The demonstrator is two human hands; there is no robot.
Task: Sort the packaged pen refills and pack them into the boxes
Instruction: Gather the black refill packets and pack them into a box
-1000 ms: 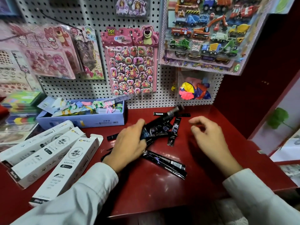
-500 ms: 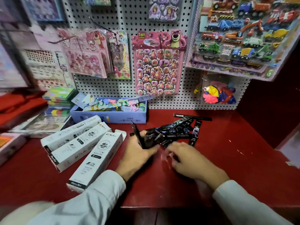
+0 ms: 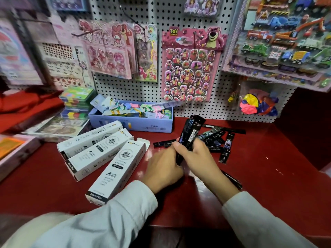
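Observation:
Both hands hold one bundle of black refill packets (image 3: 190,133) upright above the red counter. My left hand (image 3: 162,169) grips its lower end, and my right hand (image 3: 196,158) is curled round its middle. Several more black packets (image 3: 217,138) lie scattered on the counter behind my right hand; one (image 3: 232,179) lies near my right wrist. Three long white boxes (image 3: 117,169) lie side by side to the left of my hands. The nearest box has its far flap open.
A blue open box of coloured items (image 3: 132,120) stands against the pegboard (image 3: 179,15), which carries hanging sticker sheets and toy packs. Stacked coloured packs (image 3: 77,102) and flat trays sit at the left. The red counter (image 3: 268,176) ends at a dark wall on the right.
My hands gathered packets from the pile and lifted them upright as a bundle; the right hand came in from the right and took hold. The camera view shifted left.

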